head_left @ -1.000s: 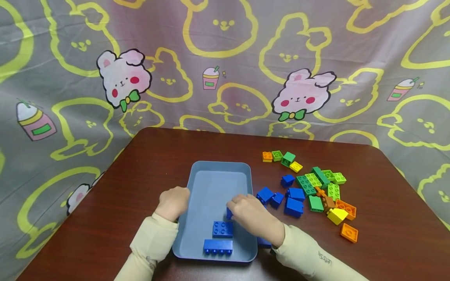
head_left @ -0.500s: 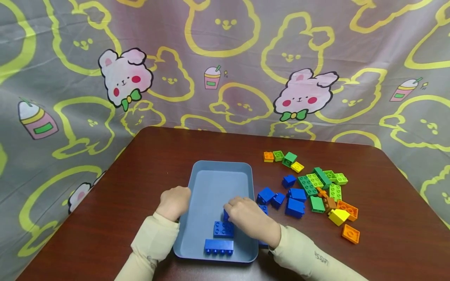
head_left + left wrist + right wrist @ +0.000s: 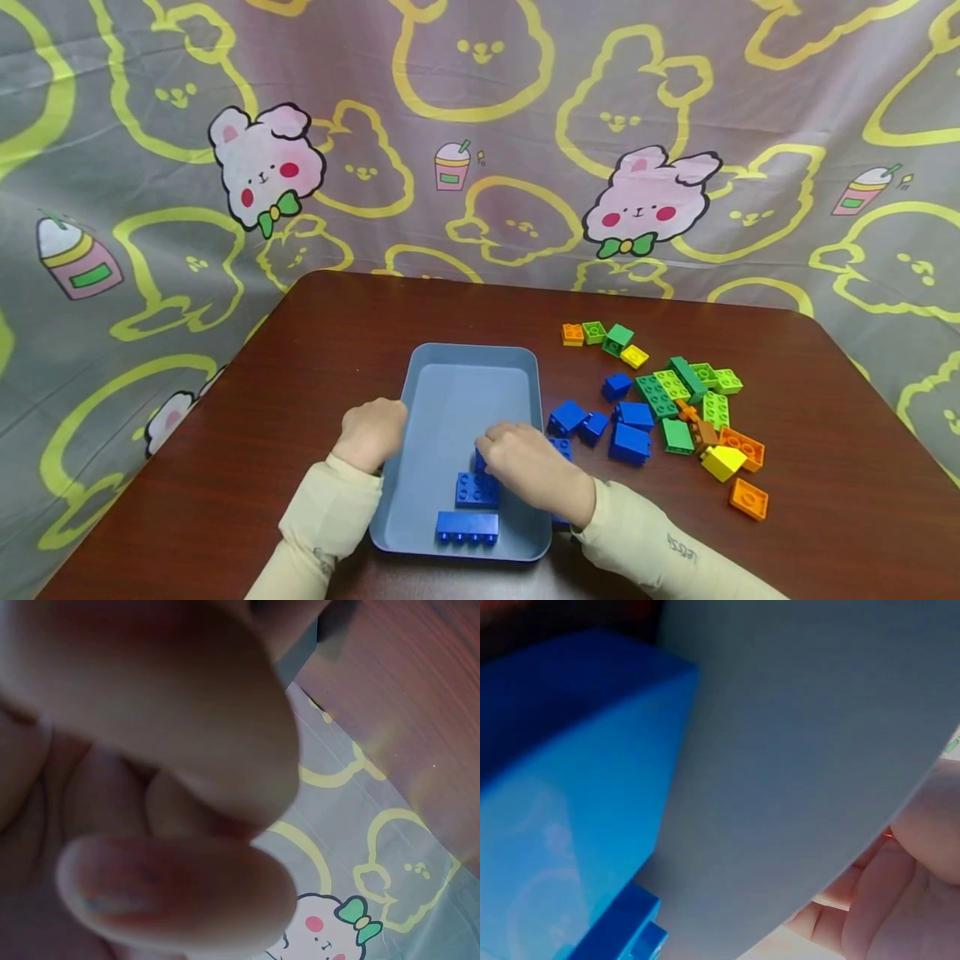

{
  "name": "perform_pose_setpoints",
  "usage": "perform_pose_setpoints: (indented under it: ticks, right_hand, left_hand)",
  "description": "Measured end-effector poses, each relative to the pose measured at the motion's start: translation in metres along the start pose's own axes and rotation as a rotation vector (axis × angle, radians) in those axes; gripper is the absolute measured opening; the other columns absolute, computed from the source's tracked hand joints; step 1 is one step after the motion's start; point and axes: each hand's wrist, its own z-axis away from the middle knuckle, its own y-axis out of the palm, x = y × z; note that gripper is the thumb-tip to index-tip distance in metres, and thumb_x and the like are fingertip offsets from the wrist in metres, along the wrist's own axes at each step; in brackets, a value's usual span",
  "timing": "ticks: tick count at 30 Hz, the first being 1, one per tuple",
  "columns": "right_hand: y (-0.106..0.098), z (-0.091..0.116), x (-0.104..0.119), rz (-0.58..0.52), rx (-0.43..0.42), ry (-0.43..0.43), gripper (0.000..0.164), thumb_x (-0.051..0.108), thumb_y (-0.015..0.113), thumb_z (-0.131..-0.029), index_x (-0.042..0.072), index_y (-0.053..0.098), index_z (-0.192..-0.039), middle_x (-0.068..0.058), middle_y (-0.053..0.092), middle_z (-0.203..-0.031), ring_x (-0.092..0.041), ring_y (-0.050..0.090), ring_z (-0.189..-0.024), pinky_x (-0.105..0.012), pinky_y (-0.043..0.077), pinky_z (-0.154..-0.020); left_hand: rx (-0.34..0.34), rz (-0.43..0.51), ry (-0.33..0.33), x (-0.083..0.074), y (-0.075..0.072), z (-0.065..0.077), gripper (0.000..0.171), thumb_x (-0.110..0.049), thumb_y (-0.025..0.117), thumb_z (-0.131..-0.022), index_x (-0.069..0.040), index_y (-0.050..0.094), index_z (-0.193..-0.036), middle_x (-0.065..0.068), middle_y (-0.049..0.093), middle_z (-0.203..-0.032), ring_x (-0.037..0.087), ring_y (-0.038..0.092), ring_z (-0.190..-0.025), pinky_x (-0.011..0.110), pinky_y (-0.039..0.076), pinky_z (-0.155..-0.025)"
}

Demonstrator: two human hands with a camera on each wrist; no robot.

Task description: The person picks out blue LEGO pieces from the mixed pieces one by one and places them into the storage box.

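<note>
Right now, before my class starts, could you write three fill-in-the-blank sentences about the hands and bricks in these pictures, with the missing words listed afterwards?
1. The brick at the right hand's fingertips is ____.
2. The left hand is at the tray's ____ side.
3. Among the farthest bricks, the leftmost is ____.

Missing words: blue; left; orange.

Two hands [image 3: 372,433] [image 3: 536,468] are working at one tray [image 3: 472,400], three blue bricks [image 3: 467,525] are showing inside, with at least six more and two yellow bricks [image 3: 722,463] lying right!
</note>
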Motion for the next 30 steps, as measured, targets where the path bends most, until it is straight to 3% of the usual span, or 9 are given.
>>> perform_pose_setpoints:
  ticks: [14,30]
  right_hand:
    - [0.0027,-0.0011,0.0016,-0.009,0.011,-0.006,0.007,0.013,0.067,-0.082,0.007,0.069,-0.084,-0.001,0.069,-0.072,-0.012,0.06,-0.067,-0.027,0.052,-0.053]
    - [-0.0013,0.0013,0.0007,-0.055,0.045,-0.005,0.018,0.016,0.065,-0.084,0.004,0.071,-0.096,-0.003,0.073,-0.078,-0.012,0.063,-0.07,-0.027,0.057,-0.06]
  left_hand:
    - [-0.003,0.005,0.001,0.0,-0.0002,0.0006,0.043,-0.012,0.049,-0.087,-0.015,0.033,-0.048,0.003,0.036,-0.049,0.017,0.045,-0.048,0.033,0.036,-0.047]
    - [0.012,0.008,0.0,0.0003,-0.0002,-0.0004,0.045,-0.011,0.048,-0.088,-0.015,0.03,-0.047,0.001,0.029,-0.048,0.014,0.036,-0.046,0.03,0.031,-0.045]
